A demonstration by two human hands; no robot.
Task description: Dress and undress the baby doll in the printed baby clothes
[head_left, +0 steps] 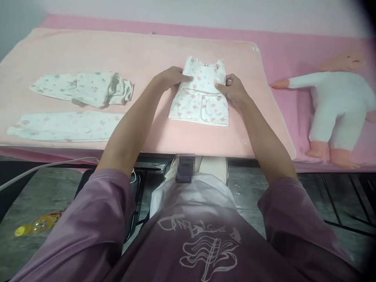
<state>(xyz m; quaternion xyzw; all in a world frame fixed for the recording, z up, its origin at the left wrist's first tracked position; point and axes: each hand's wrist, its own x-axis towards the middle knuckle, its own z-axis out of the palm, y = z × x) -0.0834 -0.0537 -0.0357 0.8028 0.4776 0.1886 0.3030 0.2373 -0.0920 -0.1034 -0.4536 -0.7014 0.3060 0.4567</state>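
Note:
A sleeveless white baby vest with a small pink print lies flat on a peach mat, its neckline pointing away from me. My left hand pinches the vest's left edge at chest height, thumb on top of the cloth. On the opposite edge, my right hand grips the cloth between thumb and curled fingers. The undersides of both grips are hidden by the fabric.
On the left lie bunched printed baby clothes and a flat printed garment. A baby doll in a white bodysuit lies right of the peach mat. Below, a yellow-capped bottle and a white cable are visible.

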